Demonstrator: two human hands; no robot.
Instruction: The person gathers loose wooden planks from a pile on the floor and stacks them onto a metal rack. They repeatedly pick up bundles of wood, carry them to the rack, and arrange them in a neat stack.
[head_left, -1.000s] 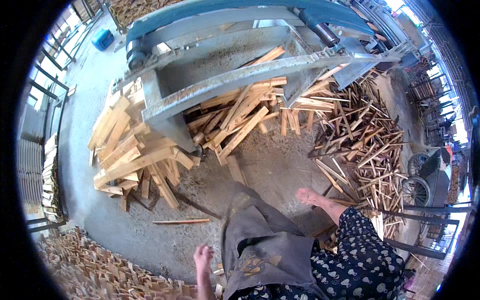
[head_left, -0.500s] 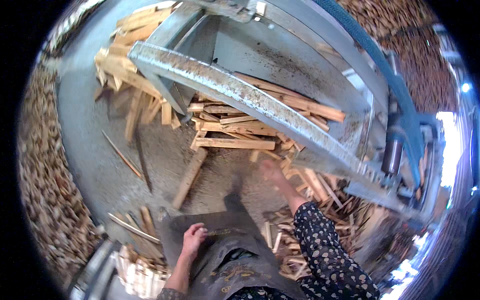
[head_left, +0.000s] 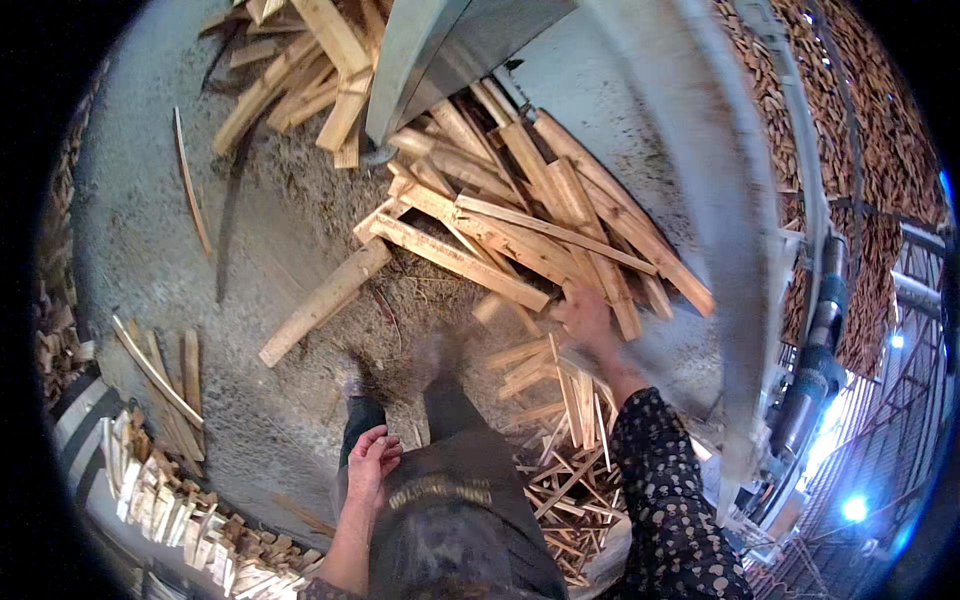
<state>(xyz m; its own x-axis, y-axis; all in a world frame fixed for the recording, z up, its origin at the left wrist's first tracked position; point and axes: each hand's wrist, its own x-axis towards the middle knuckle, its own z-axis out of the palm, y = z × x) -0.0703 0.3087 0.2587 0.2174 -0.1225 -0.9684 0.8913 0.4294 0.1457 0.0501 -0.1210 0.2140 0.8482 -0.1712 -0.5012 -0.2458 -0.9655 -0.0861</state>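
Now the right hand [head_left: 585, 318] reaches out to the pile of wood planks [head_left: 520, 230] under the grey metal machine [head_left: 660, 180]; a moment ago it was only on its way there. Its fingers curl on the end of one plank, but blur hides how tight the hold is. The left hand [head_left: 372, 462] has come off the dark apron [head_left: 450, 520] a little and hangs loosely half open, holding nothing. One long plank [head_left: 325, 302] lies alone on the floor [head_left: 150, 250], so picking up wood looks just begun.

Rough pale wood slats [head_left: 470, 262]; matt grey metal frame [head_left: 420, 50]; gritty concrete floor [head_left: 150, 230].
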